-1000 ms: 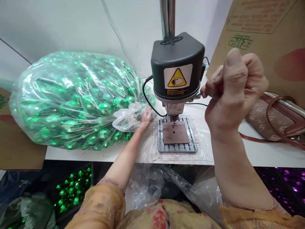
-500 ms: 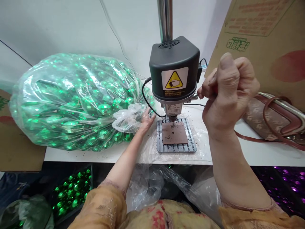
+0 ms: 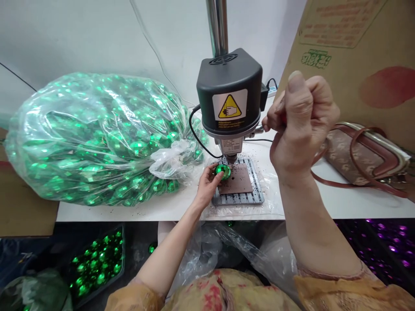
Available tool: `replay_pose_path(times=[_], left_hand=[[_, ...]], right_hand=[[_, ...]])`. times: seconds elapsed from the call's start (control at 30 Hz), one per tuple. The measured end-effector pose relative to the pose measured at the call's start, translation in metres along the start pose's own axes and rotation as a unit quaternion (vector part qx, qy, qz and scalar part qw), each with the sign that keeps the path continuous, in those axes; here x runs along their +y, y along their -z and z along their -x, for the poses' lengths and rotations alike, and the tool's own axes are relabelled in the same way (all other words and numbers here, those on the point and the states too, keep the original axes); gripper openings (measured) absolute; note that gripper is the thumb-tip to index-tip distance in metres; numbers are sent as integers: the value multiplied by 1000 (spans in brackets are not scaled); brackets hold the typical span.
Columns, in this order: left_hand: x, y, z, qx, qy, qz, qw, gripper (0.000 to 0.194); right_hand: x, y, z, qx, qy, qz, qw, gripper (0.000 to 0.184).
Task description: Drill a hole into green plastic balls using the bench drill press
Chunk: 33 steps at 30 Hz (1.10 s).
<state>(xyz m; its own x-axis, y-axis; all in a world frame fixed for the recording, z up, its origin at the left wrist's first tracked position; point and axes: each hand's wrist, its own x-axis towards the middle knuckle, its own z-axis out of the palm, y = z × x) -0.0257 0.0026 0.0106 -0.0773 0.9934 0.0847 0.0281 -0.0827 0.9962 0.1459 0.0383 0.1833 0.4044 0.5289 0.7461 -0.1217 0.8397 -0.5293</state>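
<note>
Left hand [image 3: 209, 186] pinches one shiny green faceted ball [image 3: 223, 171] by its left side over the square brown plate's far-left part [image 3: 223, 188], apparently so fingers clear the black drill press [image 3: 229, 103], whose metal side lever [image 3: 258, 129] the right hand's closed fist [image 3: 301, 121] seemingly grips.

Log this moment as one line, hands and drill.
left hand: holds green faceted ball beside drill chuck | right hand: closed around lever, mostly hidden | brown plate: below chuck, dark specks on it
</note>
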Motion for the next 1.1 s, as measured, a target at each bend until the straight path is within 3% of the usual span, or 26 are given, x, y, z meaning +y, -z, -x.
replay_pose_path(times=[0.33,0.57,0.73,0.87,1.1], left_hand=[[0,-4,-9,-59,-33,-94,993,57],[0,-11,-7,-57,-41,-151,986,54],[-2,-17,-1,-43,-105,-223,968,49],[-4,-19,2,-39,-114,-233,965,49],[-4,-19,0,-37,-116,-229,966,49]], right_hand=[[1,0,-1,-9,8,-21,1000,38],[1,-2,-1,-2,17,-20,1000,41],[-1,-1,-1,-4,2,-15,1000,42],[-2,1,1,-4,-4,6,1000,43],[-1,3,18,51,23,-14,998,47]])
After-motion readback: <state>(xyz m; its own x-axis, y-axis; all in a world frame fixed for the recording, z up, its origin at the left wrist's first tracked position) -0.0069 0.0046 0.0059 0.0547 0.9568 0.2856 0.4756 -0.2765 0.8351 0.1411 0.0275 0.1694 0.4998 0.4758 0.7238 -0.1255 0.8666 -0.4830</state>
